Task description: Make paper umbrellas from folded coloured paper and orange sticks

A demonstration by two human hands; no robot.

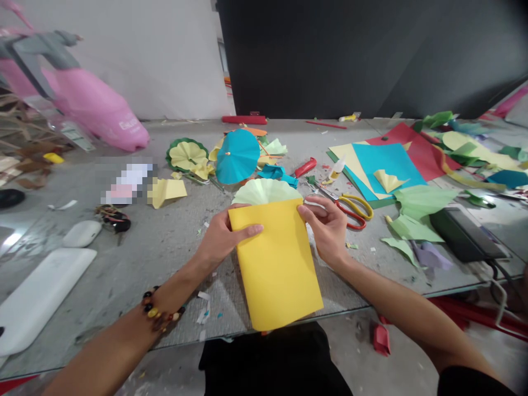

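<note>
A yellow sheet of paper point(278, 264), apparently folded with its curved fold low on the left, is held up over the table's front edge. My left hand point(225, 234) grips its top left corner, thumb lying across the front and fingers hidden behind. At the top right corner, my right hand point(325, 223) pinches the paper between thumb and fingers. Just behind the sheet lies a pleated pale green paper fan point(267, 191), partly covered. Scissors with red and yellow handles point(355, 210) rest beside my right hand.
Further back stands a blue paper umbrella shape point(238, 157) beside a green and yellow paper rosette point(187, 155). Coloured sheets point(390, 165), a glue bottle point(337, 169) and a black power bank point(466, 234) lie right. Keys point(115, 218) and a pink spray bottle point(97, 104) are left.
</note>
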